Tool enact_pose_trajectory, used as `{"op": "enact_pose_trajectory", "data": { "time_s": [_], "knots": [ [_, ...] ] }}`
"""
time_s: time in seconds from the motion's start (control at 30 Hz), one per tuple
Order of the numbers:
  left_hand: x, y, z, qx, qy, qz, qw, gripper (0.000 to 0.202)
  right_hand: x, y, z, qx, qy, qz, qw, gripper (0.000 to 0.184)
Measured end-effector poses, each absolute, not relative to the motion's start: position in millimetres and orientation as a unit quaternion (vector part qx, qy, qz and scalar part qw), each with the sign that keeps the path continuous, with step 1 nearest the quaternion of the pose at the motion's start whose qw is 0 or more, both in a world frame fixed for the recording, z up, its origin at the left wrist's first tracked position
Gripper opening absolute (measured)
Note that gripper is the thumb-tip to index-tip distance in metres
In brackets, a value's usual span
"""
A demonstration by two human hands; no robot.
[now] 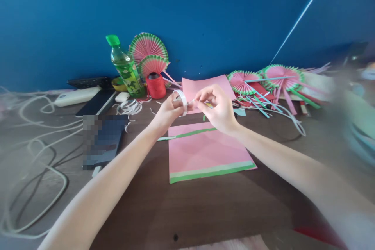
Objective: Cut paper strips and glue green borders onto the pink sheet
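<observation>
My left hand (169, 111) is closed around a roll of white tape (183, 101), held up over the table. Close beside it, my right hand (215, 105) pinches at the strip coming off the roll, thumb and forefinger pressed together. Below both hands lies a pink paper sheet (205, 150) with a pale and bright green band along its near edge. A narrow green strip (193, 133) lies across the sheet's far part, its left end paler and sticking out past the edge. Another pink sheet (208, 84) is behind the hands, partly covered by them.
Left are a phone (107, 140), looping white cables (63, 187), a green bottle (127, 70) and a red thread spool (156, 85). Pleated pink-green paper fans (149, 49) lean on the blue wall (187, 11); more fans (283, 78) and paper strips (265, 103) lie at right.
</observation>
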State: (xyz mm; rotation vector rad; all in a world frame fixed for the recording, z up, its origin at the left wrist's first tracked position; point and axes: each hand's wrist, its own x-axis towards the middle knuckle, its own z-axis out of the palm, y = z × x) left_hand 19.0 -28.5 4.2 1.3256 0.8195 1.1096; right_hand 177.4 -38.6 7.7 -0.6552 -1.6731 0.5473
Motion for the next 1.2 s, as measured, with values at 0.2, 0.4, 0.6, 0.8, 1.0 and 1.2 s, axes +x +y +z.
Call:
{"op": "enact_pose_trajectory", "data": {
  "time_s": [0.2,0.4,0.6,0.8,1.0,1.2],
  "knots": [
    [19.3,-28.7,2.6,0.586,0.355,0.48,0.548,0.033,175.4,-42.3,8.2,-0.274,-0.728,0.227,0.586,0.013],
    [17.0,-27.2,0.7,0.574,0.356,0.509,0.533,0.026,171.4,-53.8,5.3,-0.251,-0.772,0.211,0.545,0.011],
    [17.5,-25.6,-0.6,0.566,0.325,0.511,0.56,0.034,171.4,-51.7,7.9,-0.257,-0.751,0.224,0.565,0.01],
    [17.2,-28.1,0.0,0.626,0.313,0.442,0.561,0.045,178.8,-41.9,16.6,-0.29,-0.702,0.24,0.605,0.012],
    [18.8,-31.7,5.0,0.611,0.308,0.444,0.578,0.026,188.1,-33.6,27.3,-0.282,-0.673,0.296,0.616,0.022],
    [18.3,-32.0,8.9,0.569,0.302,0.453,0.617,0.018,189.0,-29.7,27.9,-0.254,-0.668,0.349,0.606,0.026]
  ]
}}
